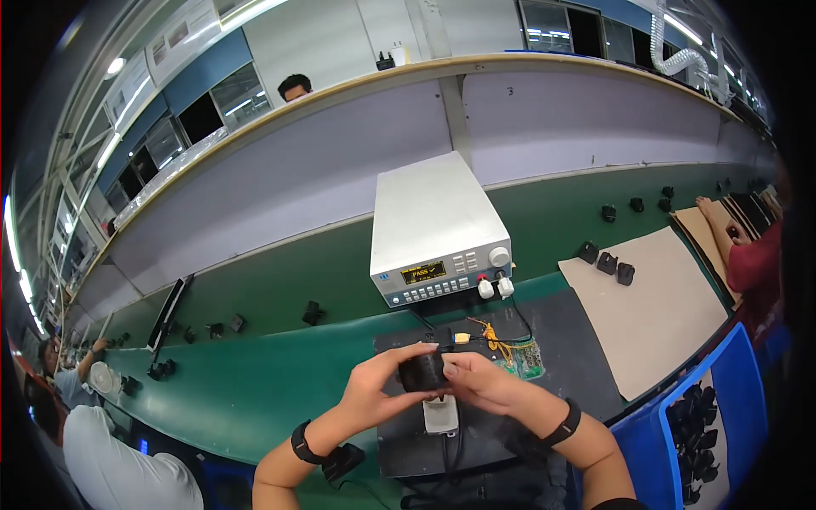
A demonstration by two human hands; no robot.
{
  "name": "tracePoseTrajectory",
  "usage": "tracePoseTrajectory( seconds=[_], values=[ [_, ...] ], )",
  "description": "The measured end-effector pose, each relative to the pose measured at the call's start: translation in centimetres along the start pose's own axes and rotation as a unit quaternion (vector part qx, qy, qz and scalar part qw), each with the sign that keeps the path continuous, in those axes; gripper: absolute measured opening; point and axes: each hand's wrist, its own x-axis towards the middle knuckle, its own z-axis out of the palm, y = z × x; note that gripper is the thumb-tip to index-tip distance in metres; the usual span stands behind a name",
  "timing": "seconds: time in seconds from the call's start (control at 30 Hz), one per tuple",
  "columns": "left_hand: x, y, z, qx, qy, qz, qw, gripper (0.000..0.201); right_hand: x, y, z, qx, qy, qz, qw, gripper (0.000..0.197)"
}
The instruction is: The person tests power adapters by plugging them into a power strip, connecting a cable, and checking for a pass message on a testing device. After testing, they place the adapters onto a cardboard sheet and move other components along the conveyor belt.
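Note:
Between both hands is a black power adapter (422,372), just above a white power socket (440,416) on a dark mat. My left hand (374,387) wraps its left side, thumb below and fingers on top. From the right, my right hand (484,382) pinches the adapter's edge. Whether its prongs sit inside the socket is hard to make out. Just beyond my fingers lie a yellow connector (461,338), yellow wires (493,333) and a green circuit board (529,360). Behind them stands a white bench test instrument (442,229) with a lit display.
A blue bin (650,438) at the right holds several black adapters (699,425). More adapters (607,262) stand on a beige cardboard sheet (650,314) and along the green bench (246,365). Co-workers sit at the left (127,463) and right (756,263). A shelf (340,89) spans the back.

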Motion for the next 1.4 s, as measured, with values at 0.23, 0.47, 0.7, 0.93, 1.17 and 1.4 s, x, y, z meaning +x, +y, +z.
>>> tracePoseTrajectory(
  seconds=[0.23, 0.47, 0.7, 0.93, 1.17, 1.4],
  values=[
    [-0.4, -2.2, 1.9, -0.028, -0.057, -0.080, 0.995, 0.048, -0.5, -2.0, -4.8, -0.809, 0.243, -0.222, 0.487, 0.028],
    [1.0, -2.8, 2.9, 0.053, -0.185, -0.092, 0.977, 0.049, 0.3, -0.2, -7.1, -0.733, 0.244, -0.172, 0.612, 0.017],
    [1.2, -2.2, 3.6, 0.069, -0.173, -0.107, 0.977, 0.049, -1.0, -0.2, -6.6, -0.712, 0.266, -0.144, 0.634, 0.016],
    [0.1, -2.5, 4.2, 0.063, -0.176, -0.130, 0.974, 0.049, -1.9, -1.4, -8.4, -0.752, 0.276, -0.146, 0.580, 0.019],
    [0.5, -1.5, 3.8, 0.142, -0.204, -0.123, 0.961, 0.051, -6.5, 1.1, -3.6, -0.702, 0.214, -0.129, 0.667, 0.019],
    [0.0, -2.0, 4.4, 0.133, -0.183, -0.125, 0.966, 0.050, -6.1, 2.6, -3.3, -0.698, 0.235, -0.165, 0.656, 0.018]
  ],
)
